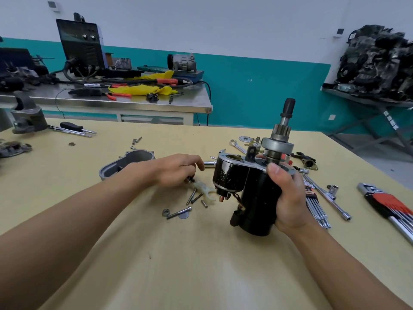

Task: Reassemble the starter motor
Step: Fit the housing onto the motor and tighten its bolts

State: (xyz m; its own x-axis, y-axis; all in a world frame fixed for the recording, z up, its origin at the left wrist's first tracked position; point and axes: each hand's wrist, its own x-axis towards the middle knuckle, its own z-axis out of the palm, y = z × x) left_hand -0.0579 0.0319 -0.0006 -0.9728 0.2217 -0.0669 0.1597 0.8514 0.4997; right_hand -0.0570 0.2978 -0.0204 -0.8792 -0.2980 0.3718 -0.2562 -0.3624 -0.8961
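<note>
"Starter motor [257,193]: where is it?" asks the first voice.

"Held over the tan table [156,253], right of centre, slightly tilted, with its geared shaft pointing up. The right hand [288,198] grips the black body, thumb on the grey end plate. The left hand [176,170], fingers curled, pinches a small dark part [189,180] just above a white plastic fork lever [203,190] lying on the table."

"And the room?"

"A workshop with a white wall and a teal lower band. Behind the table, a steel bench [111,101] carries a dark welder box [81,44], cables and yellow cloth. At far right, an engine [377,61] sits on a stand."

"How many of each thing?"

"One aluminium housing [134,159] behind the left wrist. By the lever, three short pins, one long bolt [178,213], one nut [165,212] and one flat disc. Right of the motor, two hex key sets, one near [316,209] and one with a red holder [388,204], with one long socket bar [328,198] between them. One spanner [238,147] lies behind the motor."

"Edges and free space?"

"The table's far edge runs behind the parts, and its right edge slants away past the hex keys. Bare tabletop lies between the forearms."
</note>
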